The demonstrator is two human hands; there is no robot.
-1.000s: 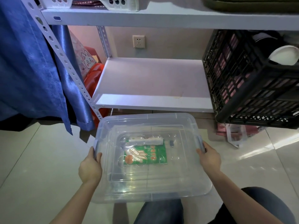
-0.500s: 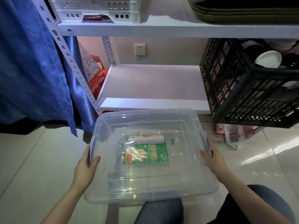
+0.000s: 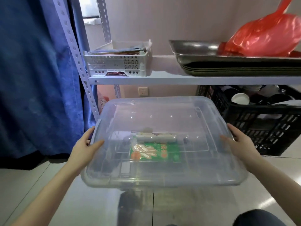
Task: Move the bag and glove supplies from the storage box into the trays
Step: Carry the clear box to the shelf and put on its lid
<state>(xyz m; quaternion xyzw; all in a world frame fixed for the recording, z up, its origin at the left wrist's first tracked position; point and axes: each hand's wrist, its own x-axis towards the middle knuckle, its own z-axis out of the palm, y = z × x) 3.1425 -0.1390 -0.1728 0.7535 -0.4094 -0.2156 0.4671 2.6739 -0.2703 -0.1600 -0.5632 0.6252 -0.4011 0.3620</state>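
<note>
A clear lidded storage box (image 3: 162, 175) is held up in front of me, above the floor. My left hand (image 3: 84, 149) grips its left edge and my right hand (image 3: 239, 144) grips its right edge. Through the lid I see a green glove packet (image 3: 156, 152) and a white roll of bags (image 3: 156, 137) lying on the bottom. On the shelf above stand a white perforated tray (image 3: 118, 62) at the left and a metal tray (image 3: 195, 48) stacked on dark trays at the right.
A red plastic bag (image 3: 267, 33) lies in the metal tray. A black crate (image 3: 260, 124) with cups fills the lower shelf at the right. A blue curtain (image 3: 32, 79) hangs on the left beside the slotted shelf post (image 3: 76, 56).
Both hands have lifted the box from low near the floor up toward the shelf level. My view has tilted upward, bringing the upper shelf and its trays into sight.
</note>
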